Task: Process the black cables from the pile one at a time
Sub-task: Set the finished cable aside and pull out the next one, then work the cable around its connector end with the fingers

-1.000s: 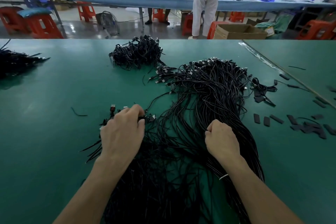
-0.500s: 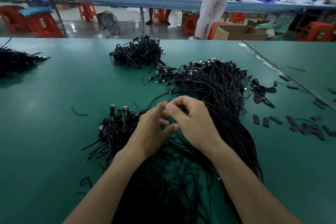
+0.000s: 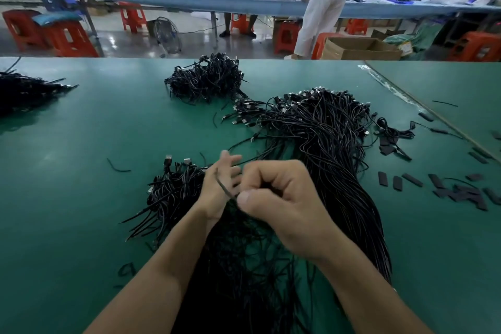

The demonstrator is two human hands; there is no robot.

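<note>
Since half a second ago the hands have drawn in closer over the main pile (image 3: pixel 328 144), and the right hand (image 3: pixel 282 206) has curled tighter. Its thumb and forefinger now pinch a single black cable (image 3: pixel 223 184) above the pile's near-left edge. From the pinch the strand slants up and away, lying across the left hand (image 3: pixel 217 190), which sits at the pile's left edge. The left hand's fingers point away, loosely spread; whether they hold the strand I cannot tell. A smaller bundle (image 3: pixel 173 192) lies just left of the pile and loose black strips (image 3: pixel 461 194) lie to its right, all on the green table (image 3: pixel 67 171).
</note>
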